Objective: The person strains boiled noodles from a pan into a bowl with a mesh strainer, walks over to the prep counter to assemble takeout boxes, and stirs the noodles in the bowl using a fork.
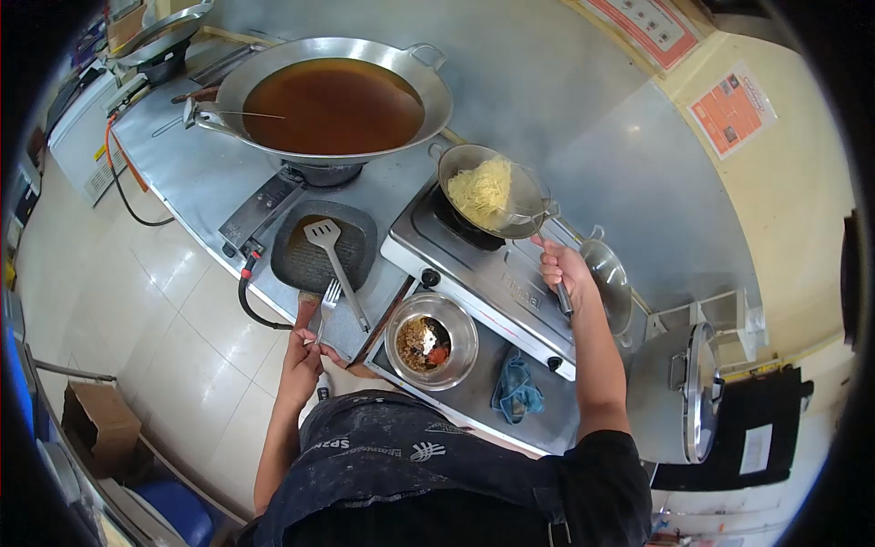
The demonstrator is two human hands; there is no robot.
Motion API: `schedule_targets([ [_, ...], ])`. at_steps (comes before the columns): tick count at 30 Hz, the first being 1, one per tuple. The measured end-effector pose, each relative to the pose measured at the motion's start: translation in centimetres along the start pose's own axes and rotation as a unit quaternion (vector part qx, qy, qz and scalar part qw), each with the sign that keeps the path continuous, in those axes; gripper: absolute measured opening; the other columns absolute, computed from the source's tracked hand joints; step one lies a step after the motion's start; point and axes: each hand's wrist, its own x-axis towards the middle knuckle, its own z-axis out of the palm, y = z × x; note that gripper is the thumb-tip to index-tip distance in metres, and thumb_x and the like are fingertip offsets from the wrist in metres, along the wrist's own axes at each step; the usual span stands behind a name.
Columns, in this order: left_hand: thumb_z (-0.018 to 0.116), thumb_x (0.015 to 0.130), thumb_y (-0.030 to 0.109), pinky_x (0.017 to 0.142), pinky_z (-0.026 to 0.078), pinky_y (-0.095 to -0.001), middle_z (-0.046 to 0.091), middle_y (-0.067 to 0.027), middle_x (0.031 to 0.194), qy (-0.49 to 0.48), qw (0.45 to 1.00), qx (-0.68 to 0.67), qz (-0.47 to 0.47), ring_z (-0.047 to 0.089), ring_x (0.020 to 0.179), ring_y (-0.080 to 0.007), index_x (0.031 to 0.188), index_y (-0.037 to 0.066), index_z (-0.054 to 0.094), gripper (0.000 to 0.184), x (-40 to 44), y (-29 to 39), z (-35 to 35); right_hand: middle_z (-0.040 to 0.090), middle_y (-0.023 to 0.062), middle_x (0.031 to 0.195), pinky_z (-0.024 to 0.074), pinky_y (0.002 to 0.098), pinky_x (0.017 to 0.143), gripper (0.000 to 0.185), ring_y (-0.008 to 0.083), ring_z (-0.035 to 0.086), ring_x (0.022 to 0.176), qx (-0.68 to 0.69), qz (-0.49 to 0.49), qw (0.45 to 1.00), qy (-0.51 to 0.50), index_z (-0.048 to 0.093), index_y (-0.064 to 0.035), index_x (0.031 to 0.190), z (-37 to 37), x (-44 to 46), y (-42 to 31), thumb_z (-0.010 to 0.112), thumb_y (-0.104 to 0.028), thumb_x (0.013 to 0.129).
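My right hand (561,266) is closed around the metal handle of what looks like a strainer, reaching over a small metal wok (451,159) on the gas stove. A heap of pale yellow shreds (480,190) sits at that wok; the strainer's bowl is hard to tell from it. Low on the left, my left hand (303,356) pinches a fork (329,301), tines upward. Just beyond the fork lies a square dark grill pan (301,260) with a slotted turner (339,260) resting across it. A steel bowl (467,342) between my hands holds brown bits, white powder and something red.
A large wok (439,108) full of brown liquid stands on a burner at the back left. The gas stove (510,283) fills the middle. A blue cloth (517,390) lies before it, and a big lidded pot (661,401) stands right. A hose (244,296) hangs at the counter's edge.
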Motion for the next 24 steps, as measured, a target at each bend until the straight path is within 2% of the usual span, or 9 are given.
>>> schedule_targets([
  [6, 0.035, 0.093, 0.004, 0.040, 0.025, -0.0182, 0.060, -0.0098, 0.079, -0.051, 0.998, 0.027, -0.002, 0.031, 0.045, -0.0045, 0.103, 0.016, 0.034, 0.016, 0.6, -0.1, -0.5, 0.039, -0.0002, 0.062, 0.0240, 0.0207, 0.033, 0.027, 0.0061, 0.032, 0.043, -0.001, -0.006, 0.999, 0.036, 0.042, -0.0007, 0.118, 0.3, 1.0, 1.2, 0.043, -0.014, 0.094],
  [8, 0.034, 0.093, -0.001, 0.046, 0.031, -0.0196, 0.062, -0.0125, 0.078, -0.048, 0.997, 0.064, -0.019, 0.039, 0.051, -0.0057, 0.104, 0.010, 0.034, 0.016, 0.5, 0.2, -0.7, 0.049, 0.0048, 0.069, 0.0413, 0.0247, 0.038, 0.038, 0.0119, 0.048, 0.051, -0.124, -0.030, 0.982, 0.140, 0.039, 0.0018, 0.120, 1.9, -0.8, 2.0, 0.051, -0.022, 0.093],
  [9, 0.035, 0.093, -0.001, 0.046, 0.031, -0.0202, 0.062, -0.0128, 0.078, -0.040, 0.996, 0.079, -0.019, 0.037, 0.050, -0.0056, 0.104, 0.010, 0.034, 0.015, 0.6, 0.1, -0.7, 0.049, 0.0048, 0.069, 0.0413, 0.0247, 0.038, 0.038, 0.0119, 0.048, 0.051, -0.118, -0.036, 0.983, 0.139, 0.039, 0.0018, 0.120, 3.2, -2.8, 2.0, 0.051, -0.022, 0.093],
  [11, 0.035, 0.092, -0.002, 0.045, 0.030, -0.0203, 0.062, -0.0131, 0.077, -0.063, 0.997, 0.018, -0.026, 0.037, 0.050, -0.0061, 0.103, 0.010, 0.035, 0.016, 0.5, 0.1, -1.1, 0.058, 0.0115, 0.080, 0.0555, 0.0345, 0.054, 0.051, 0.0204, 0.060, 0.066, -0.263, -0.091, 0.944, 0.177, 0.037, 0.0042, 0.122, 5.2, -8.0, 3.0, 0.058, -0.030, 0.090],
  [14, 0.035, 0.091, -0.003, 0.044, 0.029, -0.0201, 0.061, -0.0133, 0.077, -0.073, 0.995, -0.003, -0.066, 0.037, 0.049, -0.0060, 0.103, 0.010, 0.035, 0.017, 0.8, 0.3, -1.1, 0.060, 0.0143, 0.086, 0.0579, 0.0421, 0.065, 0.052, 0.0244, 0.063, 0.076, -0.247, -0.093, 0.950, 0.167, 0.043, 0.0055, 0.117, 5.6, -8.6, 5.0, 0.063, -0.031, 0.087],
  [19, 0.034, 0.093, 0.000, 0.043, 0.028, -0.0193, 0.062, -0.0116, 0.079, -0.074, 0.997, 0.003, -0.037, 0.034, 0.047, -0.0044, 0.104, 0.012, 0.035, 0.017, 1.5, -0.8, -0.9, 0.061, 0.0084, 0.080, 0.0579, 0.0413, 0.062, 0.023, 0.0165, 0.060, 0.066, -0.104, 0.024, 0.993, 0.050, 0.058, -0.0027, 0.099, 3.7, -5.1, 3.1, 0.057, -0.025, 0.091],
  [21, 0.034, 0.094, 0.001, 0.043, 0.028, -0.0190, 0.062, -0.0108, 0.080, -0.107, 0.990, 0.037, -0.086, 0.035, 0.048, -0.0042, 0.105, 0.012, 0.035, 0.016, 1.5, -0.2, -0.5, 0.053, 0.0031, 0.071, 0.0521, 0.0330, 0.051, 0.021, 0.0106, 0.048, 0.053, -0.165, 0.031, 0.977, 0.128, 0.056, -0.0030, 0.095, 5.1, -3.8, 3.7, 0.054, -0.024, 0.093],
  [22, 0.035, 0.094, 0.002, 0.043, 0.028, -0.0188, 0.062, -0.0109, 0.081, -0.110, 0.989, 0.052, -0.083, 0.034, 0.049, -0.0038, 0.105, 0.013, 0.035, 0.015, 1.4, 0.0, -0.2, 0.044, 0.0013, 0.063, 0.0396, 0.0297, 0.040, 0.024, 0.0111, 0.041, 0.047, -0.184, 0.036, 0.976, 0.113, 0.051, -0.0054, 0.088, 4.9, -2.5, 4.1, 0.058, -0.028, 0.091],
  [24, 0.034, 0.094, 0.002, 0.044, 0.028, -0.0187, 0.062, -0.0108, 0.080, -0.120, 0.988, 0.048, -0.082, 0.034, 0.049, -0.0038, 0.105, 0.013, 0.035, 0.015, 1.5, 0.1, 0.0, 0.044, 0.0011, 0.062, 0.0336, 0.0290, 0.037, 0.025, 0.0112, 0.040, 0.045, -0.266, -0.003, 0.948, 0.174, 0.051, -0.0056, 0.087, 6.3, -2.2, 4.7, 0.056, -0.030, 0.092],
])
